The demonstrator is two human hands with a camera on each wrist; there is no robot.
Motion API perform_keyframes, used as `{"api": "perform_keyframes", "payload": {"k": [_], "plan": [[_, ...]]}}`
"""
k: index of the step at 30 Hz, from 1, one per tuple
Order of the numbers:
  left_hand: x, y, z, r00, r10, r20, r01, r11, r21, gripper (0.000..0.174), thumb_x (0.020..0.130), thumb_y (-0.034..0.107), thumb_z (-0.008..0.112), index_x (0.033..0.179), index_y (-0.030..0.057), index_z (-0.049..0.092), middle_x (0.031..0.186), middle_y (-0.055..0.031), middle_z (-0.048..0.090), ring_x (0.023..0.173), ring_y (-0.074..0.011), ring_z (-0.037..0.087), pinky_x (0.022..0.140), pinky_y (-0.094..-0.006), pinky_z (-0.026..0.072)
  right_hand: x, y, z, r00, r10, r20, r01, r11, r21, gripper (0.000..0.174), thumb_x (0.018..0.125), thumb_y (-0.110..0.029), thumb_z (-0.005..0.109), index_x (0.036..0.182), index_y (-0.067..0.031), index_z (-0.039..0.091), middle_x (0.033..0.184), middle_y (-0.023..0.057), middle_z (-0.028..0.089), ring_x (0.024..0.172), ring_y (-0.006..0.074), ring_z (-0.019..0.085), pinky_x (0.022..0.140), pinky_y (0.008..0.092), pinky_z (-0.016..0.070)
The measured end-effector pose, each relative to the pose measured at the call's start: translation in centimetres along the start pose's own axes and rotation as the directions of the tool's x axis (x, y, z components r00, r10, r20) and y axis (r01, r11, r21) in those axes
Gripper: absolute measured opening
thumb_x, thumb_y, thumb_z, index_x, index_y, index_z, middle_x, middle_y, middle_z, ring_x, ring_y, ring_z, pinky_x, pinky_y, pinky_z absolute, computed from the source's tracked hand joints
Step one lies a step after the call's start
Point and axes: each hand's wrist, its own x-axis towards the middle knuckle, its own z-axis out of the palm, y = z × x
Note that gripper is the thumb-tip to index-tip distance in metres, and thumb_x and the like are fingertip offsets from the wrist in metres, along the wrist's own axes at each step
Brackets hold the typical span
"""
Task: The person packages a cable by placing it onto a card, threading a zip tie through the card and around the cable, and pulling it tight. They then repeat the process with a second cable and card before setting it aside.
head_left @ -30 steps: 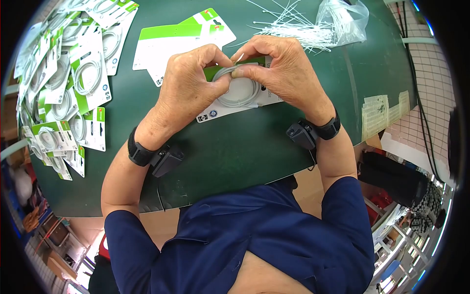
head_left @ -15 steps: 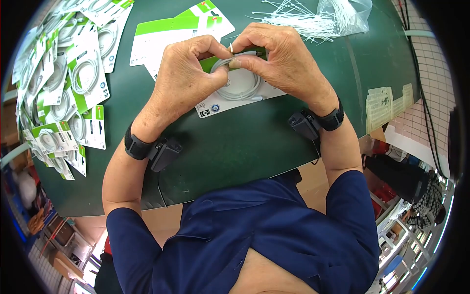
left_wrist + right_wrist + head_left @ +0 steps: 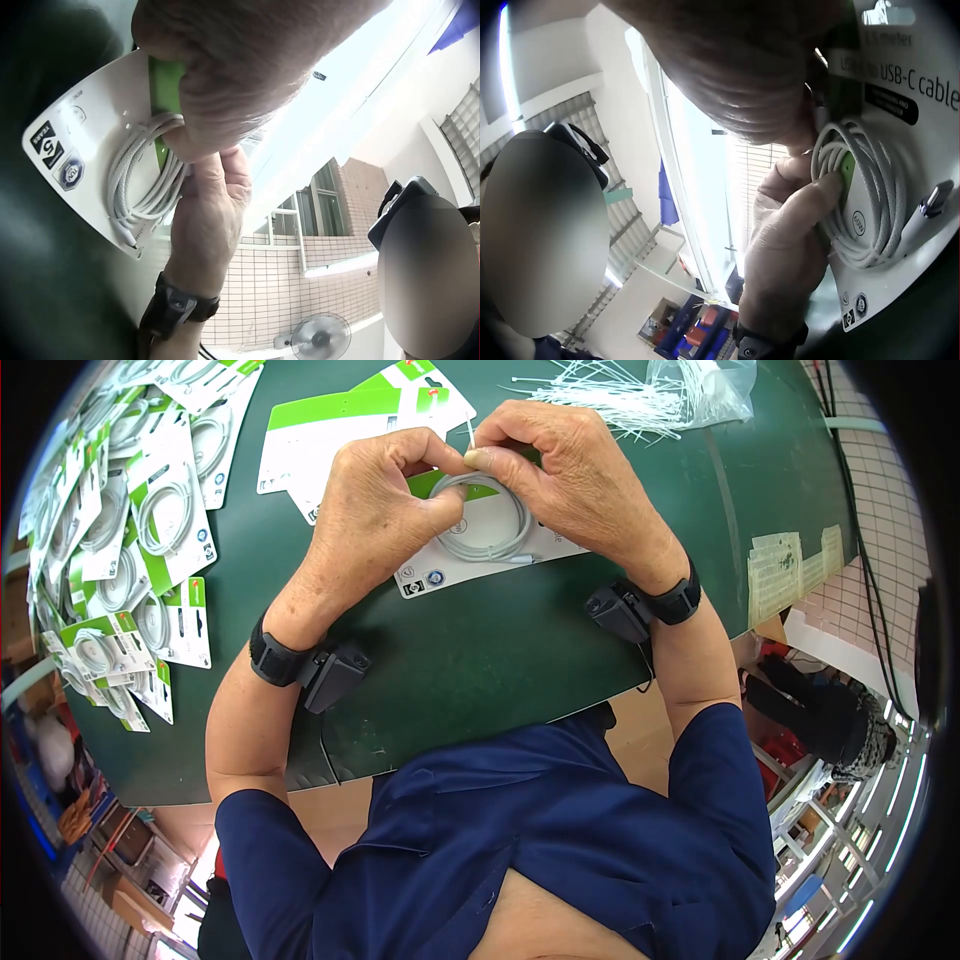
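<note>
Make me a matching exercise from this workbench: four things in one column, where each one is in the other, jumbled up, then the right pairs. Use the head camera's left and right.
Column one
1. Right hand
2. Loose white ties
3. Pile of carded cables
4. Yellowed paper sheets

Column two
A. Far left of the green table
B. Near the right edge of the table
C. Beside and partly in a clear plastic bag
D. At a coiled cable on a printed card

Pairs: 1-D, 2-C, 3-A, 4-B
</note>
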Motion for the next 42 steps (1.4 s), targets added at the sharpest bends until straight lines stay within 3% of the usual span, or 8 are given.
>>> {"api": "perform_keyframes", "payload": {"k": [8, 11, 15, 24, 27, 32, 39, 42], "plan": [[-0.1, 0.0, 0.3, 1.000, -0.008, 0.029, 0.006, 0.999, 0.048, 0.018, 0.080, -0.001, 0.070, 0.097, -0.0031, 0.076, 0.081, -0.0065, 0.075, 0.074, -0.0075, 0.065, 0.069, -0.0256, 0.0531, 0.2, 0.1, 1.3, 0.976, -0.141, -0.163, 0.104, 0.971, -0.213, 0.010, 0.093, -0.008, 0.076, 0.101, -0.0018, 0.077, 0.081, 0.0085, 0.071, 0.067, 0.0194, 0.066, 0.062, 0.0322, 0.0515], [-0.2, 0.2, 0.5, 0.999, 0.001, 0.047, 0.000, 1.000, -0.009, 0.017, 0.080, -0.002, 0.068, 0.096, -0.0034, 0.074, 0.081, -0.0068, 0.074, 0.074, -0.0084, 0.063, 0.069, -0.0266, 0.0525, 1.3, 0.5, 0.9, 0.772, -0.599, -0.211, 0.463, 0.758, -0.459, 0.008, 0.097, -0.008, 0.067, 0.101, -0.0048, 0.060, 0.090, 0.0145, 0.060, 0.077, 0.0370, 0.066, 0.061, 0.0430, 0.0526], [-0.1, 0.1, 0.6, 0.998, 0.033, 0.062, -0.031, 0.999, -0.029, 0.017, 0.079, -0.003, 0.067, 0.095, -0.0037, 0.071, 0.082, -0.0064, 0.073, 0.073, -0.0093, 0.061, 0.069, -0.0279, 0.0515, 0.1, -1.7, 0.0, 0.978, -0.171, -0.116, 0.135, 0.954, -0.266, 0.008, 0.097, -0.007, 0.067, 0.101, -0.0039, 0.060, 0.090, 0.0142, 0.060, 0.076, 0.0371, 0.066, 0.060, 0.0435, 0.0518], [-0.1, 0.1, 0.6, 0.996, 0.034, 0.083, -0.034, 0.999, 0.005, 0.015, 0.079, -0.002, 0.066, 0.094, -0.0034, 0.069, 0.079, -0.0057, 0.069, 0.069, -0.0107, 0.056, 0.064, -0.0294, 0.0481, 0.9, 1.1, 1.5, 0.772, -0.578, -0.263, 0.435, 0.783, -0.444, 0.008, 0.097, -0.006, 0.066, 0.099, -0.0035, 0.059, 0.088, 0.0144, 0.060, 0.075, 0.0376, 0.064, 0.060, 0.0445, 0.0513], [-0.2, 0.0, 0.6, 0.995, 0.031, 0.096, -0.032, 0.999, 0.008, 0.014, 0.079, -0.002, 0.067, 0.093, -0.0031, 0.069, 0.078, -0.0054, 0.068, 0.068, -0.0107, 0.054, 0.063, -0.0294, 0.0470, -0.1, 0.3, 1.3, 0.971, -0.138, -0.198, 0.094, 0.972, -0.215, 0.009, 0.098, -0.008, 0.066, 0.099, -0.0032, 0.058, 0.088, 0.0151, 0.059, 0.074, 0.0381, 0.064, 0.060, 0.0458, 0.0505], [-0.2, -0.1, 0.6, 0.994, 0.053, 0.095, -0.054, 0.998, 0.012, 0.014, 0.079, -0.001, 0.067, 0.092, -0.0031, 0.069, 0.077, -0.0052, 0.068, 0.067, -0.0103, 0.054, 0.062, -0.0296, 0.0465, 1.1, 0.7, 1.8, 0.777, -0.546, -0.314, 0.415, 0.818, -0.397, 0.009, 0.098, -0.005, 0.066, 0.098, -0.0027, 0.057, 0.086, 0.0167, 0.061, 0.075, 0.0392, 0.065, 0.060, 0.0446, 0.0511], [-0.2, -0.3, 0.6, 0.994, 0.000, 0.113, 0.003, 1.000, -0.023, 0.014, 0.079, -0.002, 0.065, 0.092, -0.0031, 0.069, 0.080, -0.0055, 0.069, 0.074, -0.0109, 0.059, 0.072, -0.0290, 0.0516, 0.1, -1.3, 0.3, 0.974, 0.214, -0.074, -0.173, 0.915, 0.364, 0.017, 0.093, -0.001, 0.073, 0.108, 0.0022, 0.067, 0.079, 0.0157, 0.067, 0.072, 0.0319, 0.068, 0.064, 0.0380, 0.0524], [-0.2, -0.4, 0.6, 0.993, 0.002, 0.117, 0.007, 0.997, -0.073, 0.014, 0.078, -0.003, 0.066, 0.091, -0.0037, 0.069, 0.081, -0.0060, 0.070, 0.078, -0.0113, 0.062, 0.080, -0.0292, 0.0544, 0.1, -1.6, -0.6, 0.994, 0.029, -0.107, -0.009, 0.983, 0.182, 0.019, 0.093, -0.002, 0.074, 0.110, 0.0033, 0.069, 0.081, 0.0140, 0.068, 0.071, 0.0250, 0.067, 0.065, 0.0346, 0.0531]]}}
